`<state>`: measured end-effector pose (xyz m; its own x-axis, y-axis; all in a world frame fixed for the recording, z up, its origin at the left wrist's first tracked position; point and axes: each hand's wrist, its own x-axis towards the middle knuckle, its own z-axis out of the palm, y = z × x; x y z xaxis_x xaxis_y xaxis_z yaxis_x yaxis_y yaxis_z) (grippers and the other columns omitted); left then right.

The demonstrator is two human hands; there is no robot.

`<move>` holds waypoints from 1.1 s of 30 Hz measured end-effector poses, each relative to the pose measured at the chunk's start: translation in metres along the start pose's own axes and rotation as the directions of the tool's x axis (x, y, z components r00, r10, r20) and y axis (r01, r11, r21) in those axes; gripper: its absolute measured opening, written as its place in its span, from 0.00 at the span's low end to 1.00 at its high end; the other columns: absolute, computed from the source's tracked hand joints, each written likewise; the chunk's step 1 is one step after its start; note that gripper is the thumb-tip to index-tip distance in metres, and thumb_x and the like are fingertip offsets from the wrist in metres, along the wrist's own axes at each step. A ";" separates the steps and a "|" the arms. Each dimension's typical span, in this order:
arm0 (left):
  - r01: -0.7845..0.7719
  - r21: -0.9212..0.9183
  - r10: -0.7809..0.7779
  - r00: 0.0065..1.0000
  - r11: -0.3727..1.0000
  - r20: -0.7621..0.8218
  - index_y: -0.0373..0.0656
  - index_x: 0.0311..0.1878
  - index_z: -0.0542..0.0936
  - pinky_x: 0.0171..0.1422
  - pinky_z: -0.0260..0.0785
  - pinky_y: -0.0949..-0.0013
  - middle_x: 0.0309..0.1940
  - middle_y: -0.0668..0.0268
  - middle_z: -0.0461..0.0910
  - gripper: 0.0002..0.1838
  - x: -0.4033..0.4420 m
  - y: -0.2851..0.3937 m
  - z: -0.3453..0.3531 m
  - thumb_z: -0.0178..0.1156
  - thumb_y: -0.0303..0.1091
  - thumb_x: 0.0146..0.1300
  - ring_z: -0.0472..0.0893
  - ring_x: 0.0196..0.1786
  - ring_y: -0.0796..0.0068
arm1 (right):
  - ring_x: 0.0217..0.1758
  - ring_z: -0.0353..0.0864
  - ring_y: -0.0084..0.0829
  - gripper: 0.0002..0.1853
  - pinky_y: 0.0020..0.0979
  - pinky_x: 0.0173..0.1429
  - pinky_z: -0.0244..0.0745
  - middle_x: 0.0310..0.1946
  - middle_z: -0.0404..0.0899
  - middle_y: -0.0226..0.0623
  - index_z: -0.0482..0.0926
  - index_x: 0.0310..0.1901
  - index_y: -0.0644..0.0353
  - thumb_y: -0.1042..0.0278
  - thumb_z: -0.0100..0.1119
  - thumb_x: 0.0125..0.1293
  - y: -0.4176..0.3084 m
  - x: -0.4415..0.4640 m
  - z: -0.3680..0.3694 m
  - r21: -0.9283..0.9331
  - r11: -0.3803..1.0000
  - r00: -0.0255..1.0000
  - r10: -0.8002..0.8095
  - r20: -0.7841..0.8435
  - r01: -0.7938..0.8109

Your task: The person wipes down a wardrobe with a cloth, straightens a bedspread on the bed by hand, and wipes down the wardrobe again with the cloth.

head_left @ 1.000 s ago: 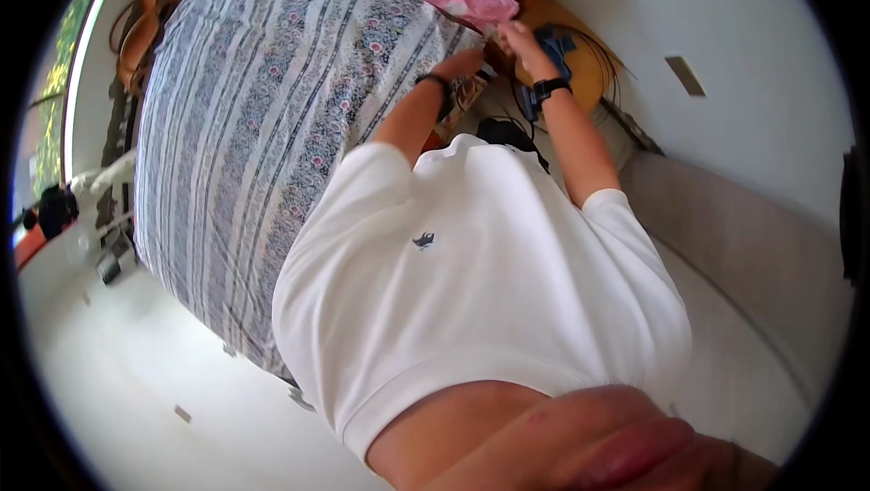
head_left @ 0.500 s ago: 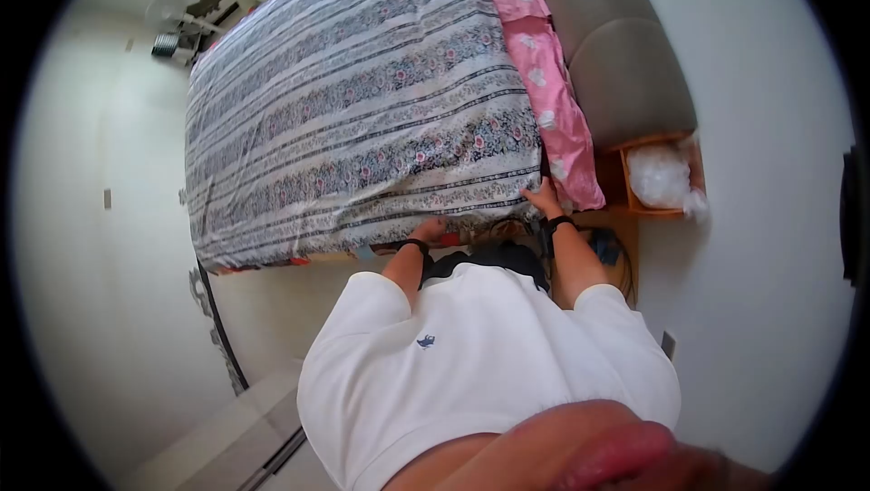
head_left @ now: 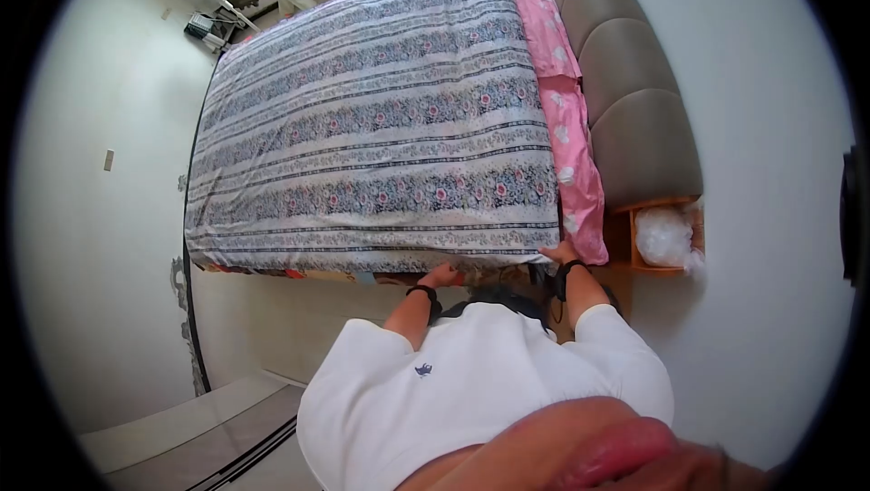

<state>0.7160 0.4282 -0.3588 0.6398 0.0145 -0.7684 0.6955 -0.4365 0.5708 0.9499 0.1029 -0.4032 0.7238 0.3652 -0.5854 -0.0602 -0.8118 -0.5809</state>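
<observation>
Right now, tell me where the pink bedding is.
In the head view, the pink bedding lies right of centre, between the striped floral sheet and the grey headboard.

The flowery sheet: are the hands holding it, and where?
The right hand touches the flowery sheet at its corner by the pink cloth; the left hand is at its edge. Whether either grips can't be told.

2 pillows [head_left: 577,185] lie between the bedsheet [head_left: 390,147], left, and the headboard [head_left: 634,101], right; a bag [head_left: 663,235] sits in the nightstand [head_left: 652,267].
</observation>
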 end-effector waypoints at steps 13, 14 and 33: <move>0.372 -0.922 -0.517 0.813 0.109 0.267 0.51 0.65 0.57 0.58 0.63 0.49 0.66 0.55 0.54 0.44 -0.024 -0.030 -0.008 0.53 0.70 0.52 0.60 0.65 0.56 | 0.46 0.74 0.27 0.21 0.29 0.53 0.67 0.43 0.79 0.34 0.73 0.50 0.66 0.61 0.60 0.60 -0.134 -0.129 -0.053 0.494 0.809 0.948 -0.285 -0.143 0.318; 0.373 -0.921 -0.517 0.814 0.116 0.264 0.51 0.65 0.57 0.58 0.63 0.49 0.66 0.55 0.54 0.44 -0.026 -0.014 -0.009 0.53 0.70 0.52 0.60 0.65 0.56 | 0.46 0.74 0.27 0.21 0.29 0.53 0.67 0.43 0.79 0.34 0.73 0.50 0.66 0.61 0.60 0.60 -0.128 -0.129 -0.052 0.498 0.806 0.947 -0.284 -0.149 0.320; -0.184 -0.983 -0.182 0.966 0.002 -0.181 0.48 0.32 0.76 0.35 0.65 0.69 0.25 0.71 0.72 0.07 -0.084 -0.035 -0.030 0.64 0.35 0.54 0.73 0.31 0.73 | 0.37 0.76 0.28 0.24 0.32 0.45 0.70 0.36 0.79 0.32 0.75 0.48 0.66 0.50 0.45 0.68 -0.090 -0.149 -0.084 0.484 0.832 0.961 -0.262 -0.089 0.271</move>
<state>0.6476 0.4689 -0.3051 0.5511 0.2566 -0.7940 0.2054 0.8805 0.4272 0.9048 0.0835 -0.2164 0.7724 0.5229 -0.3606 -0.1868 -0.3556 -0.9158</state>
